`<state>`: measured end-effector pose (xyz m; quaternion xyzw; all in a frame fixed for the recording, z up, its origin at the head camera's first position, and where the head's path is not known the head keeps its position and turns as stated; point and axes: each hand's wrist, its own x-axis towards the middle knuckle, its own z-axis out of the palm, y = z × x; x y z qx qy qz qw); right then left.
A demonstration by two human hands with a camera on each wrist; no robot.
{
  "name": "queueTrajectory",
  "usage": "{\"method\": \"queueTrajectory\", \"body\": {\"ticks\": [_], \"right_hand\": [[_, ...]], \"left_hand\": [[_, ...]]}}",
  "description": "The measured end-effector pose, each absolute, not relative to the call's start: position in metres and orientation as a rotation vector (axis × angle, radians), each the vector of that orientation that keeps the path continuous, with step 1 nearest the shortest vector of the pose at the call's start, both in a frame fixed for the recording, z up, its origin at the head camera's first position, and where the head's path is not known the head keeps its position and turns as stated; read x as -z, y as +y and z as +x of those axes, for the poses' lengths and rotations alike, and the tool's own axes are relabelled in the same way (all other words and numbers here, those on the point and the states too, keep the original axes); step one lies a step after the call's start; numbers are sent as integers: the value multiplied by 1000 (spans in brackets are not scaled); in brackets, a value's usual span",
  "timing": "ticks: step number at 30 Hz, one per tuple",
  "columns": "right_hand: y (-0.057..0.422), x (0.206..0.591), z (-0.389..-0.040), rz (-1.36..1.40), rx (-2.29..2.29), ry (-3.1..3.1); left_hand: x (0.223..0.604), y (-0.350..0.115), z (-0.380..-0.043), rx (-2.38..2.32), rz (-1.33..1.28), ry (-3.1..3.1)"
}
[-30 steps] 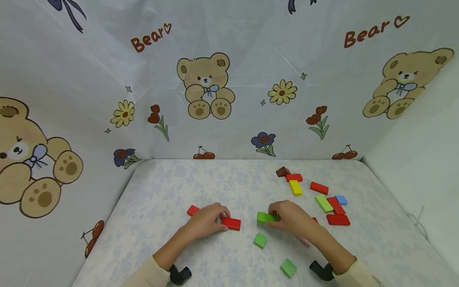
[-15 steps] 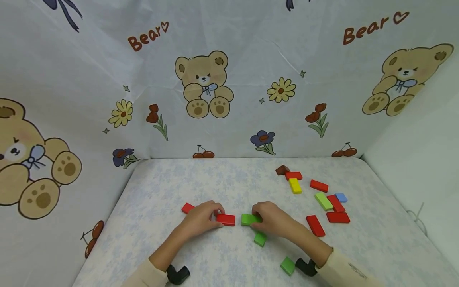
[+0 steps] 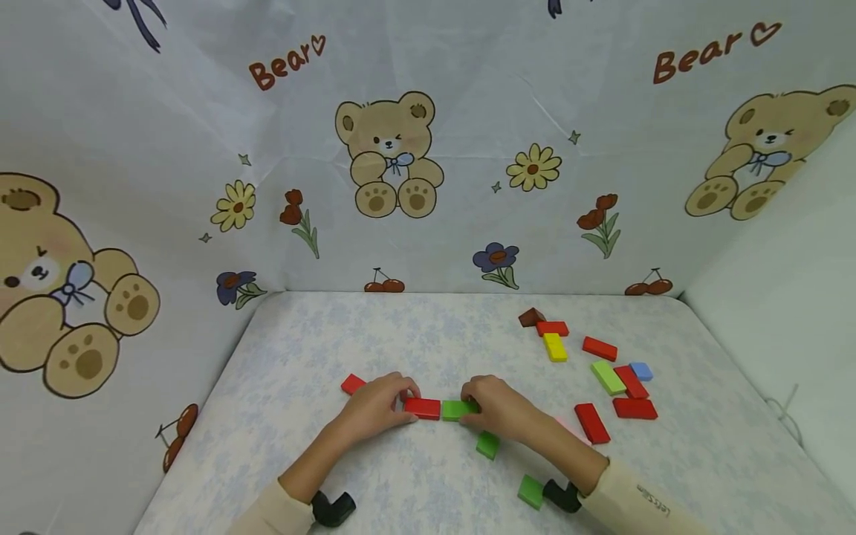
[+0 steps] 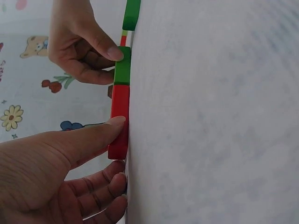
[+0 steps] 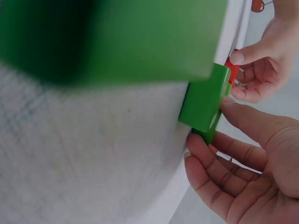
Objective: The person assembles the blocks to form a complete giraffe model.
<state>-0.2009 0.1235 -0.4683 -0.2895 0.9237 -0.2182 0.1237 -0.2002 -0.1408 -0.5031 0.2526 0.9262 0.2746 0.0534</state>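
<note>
My left hand [image 3: 374, 409] pinches a red rectangular block [image 3: 424, 409] by its left part, thumb on the near side. From the other side, my right hand [image 3: 501, 409] pinches a green rectangular block [image 3: 458, 410]. The two blocks lie in one line on the tabletop; in the left wrist view the red block [image 4: 120, 105] and the green block [image 4: 123, 72] meet end to end. Another red block [image 3: 351, 383] pokes out behind the left hand, partly hidden. A small green block [image 3: 488, 445] lies just in front of the right hand.
A second small green block [image 3: 531, 491] lies nearer me, by the right wrist's black mount [image 3: 562, 495]. At right lie several red blocks [image 3: 592, 423], a yellow block [image 3: 555, 347], a light green block [image 3: 607, 377], a blue block [image 3: 640, 371] and a brown block [image 3: 531, 317]. A pink block is partly hidden by the right forearm.
My right hand has moved left with the green block, from a gap away up to the red block's end. The left hand still holds the red block, shifted slightly left.
</note>
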Motion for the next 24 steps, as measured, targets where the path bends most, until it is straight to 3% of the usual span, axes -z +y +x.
{"method": "queueTrajectory", "body": {"ticks": [24], "right_hand": [[120, 470, -200, -914, 618, 2736]], "left_hand": [[503, -140, -198, -843, 750, 2810]]}}
